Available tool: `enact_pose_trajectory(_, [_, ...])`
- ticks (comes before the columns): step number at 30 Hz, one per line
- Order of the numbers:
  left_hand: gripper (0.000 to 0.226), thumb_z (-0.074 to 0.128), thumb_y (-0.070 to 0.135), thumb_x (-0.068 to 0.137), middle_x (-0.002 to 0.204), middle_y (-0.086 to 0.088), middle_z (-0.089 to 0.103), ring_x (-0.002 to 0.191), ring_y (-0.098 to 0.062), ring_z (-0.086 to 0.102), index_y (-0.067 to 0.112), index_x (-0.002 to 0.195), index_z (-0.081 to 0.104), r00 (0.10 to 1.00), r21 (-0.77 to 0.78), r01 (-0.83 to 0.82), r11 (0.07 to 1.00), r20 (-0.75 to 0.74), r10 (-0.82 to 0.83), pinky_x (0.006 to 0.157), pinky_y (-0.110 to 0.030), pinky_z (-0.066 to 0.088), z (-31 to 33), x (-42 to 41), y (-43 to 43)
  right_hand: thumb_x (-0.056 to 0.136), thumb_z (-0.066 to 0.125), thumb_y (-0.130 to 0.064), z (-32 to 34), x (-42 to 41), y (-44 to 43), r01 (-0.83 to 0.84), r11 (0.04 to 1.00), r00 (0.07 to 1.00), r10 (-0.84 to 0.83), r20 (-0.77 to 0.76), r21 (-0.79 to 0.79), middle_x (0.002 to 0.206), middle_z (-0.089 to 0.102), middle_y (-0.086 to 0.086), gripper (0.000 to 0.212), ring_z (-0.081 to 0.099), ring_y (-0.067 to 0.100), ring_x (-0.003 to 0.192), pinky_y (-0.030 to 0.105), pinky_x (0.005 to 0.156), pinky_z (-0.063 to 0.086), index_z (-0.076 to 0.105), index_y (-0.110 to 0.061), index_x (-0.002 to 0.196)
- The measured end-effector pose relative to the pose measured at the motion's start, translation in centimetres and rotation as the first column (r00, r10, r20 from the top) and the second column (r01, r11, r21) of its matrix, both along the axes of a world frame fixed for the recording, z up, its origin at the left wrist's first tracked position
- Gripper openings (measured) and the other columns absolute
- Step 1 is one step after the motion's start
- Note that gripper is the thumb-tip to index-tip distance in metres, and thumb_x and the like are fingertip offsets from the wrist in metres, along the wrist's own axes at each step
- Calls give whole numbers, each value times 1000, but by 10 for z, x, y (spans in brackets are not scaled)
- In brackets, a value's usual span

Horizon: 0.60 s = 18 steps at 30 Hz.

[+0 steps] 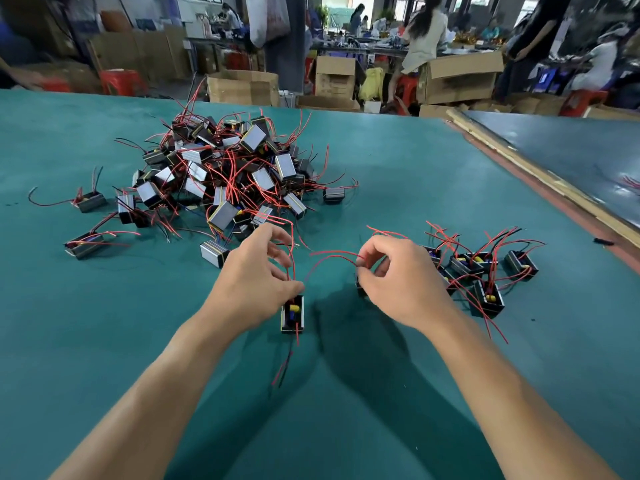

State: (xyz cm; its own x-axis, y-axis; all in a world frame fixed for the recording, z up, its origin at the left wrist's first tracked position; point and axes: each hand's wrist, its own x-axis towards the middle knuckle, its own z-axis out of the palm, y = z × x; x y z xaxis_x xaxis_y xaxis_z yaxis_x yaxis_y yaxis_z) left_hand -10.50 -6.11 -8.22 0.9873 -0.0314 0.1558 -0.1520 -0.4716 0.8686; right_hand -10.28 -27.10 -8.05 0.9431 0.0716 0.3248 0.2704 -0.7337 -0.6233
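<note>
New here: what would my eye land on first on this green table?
The tangled heap of small boxes with red wires, far left on the green table. Nearer, the left hand pinches the leads of a small open box, and the right hand pinches a looping red wire.

Left hand (254, 284) pinches red wires (292, 263) (right hand (398, 280) too).

Small black open-topped box (293, 315), lying flat, red wires (332, 252) arching upward

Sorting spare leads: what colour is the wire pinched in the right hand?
Red; the head view shows the wire in the right hand.
</note>
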Motion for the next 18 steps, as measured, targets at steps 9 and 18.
enact_pose_trajectory(9, [56,81,-8,69,95,-5,58,57,-14,63,29,96,50,999,-199,-20,980,-34,14,51,-30,50,5,-4,-3,80,63,-11,-3,2,0,-48,999,997,49,-59,27,65,60,-27,17,51,7,52,26,59,45,59,-27,77])
enact_pose_trajectory(18, [28,73,7,73,88,6,64,83,-12,61,20,94,62,963,46,-189,981,205,176,73,-25,48,9,-4,-3,61,52,-17,15,-7,-6,-156,952,978,186,-94,262,97,64,-8,51,58,6,84,26,73,53,57,-26,112])
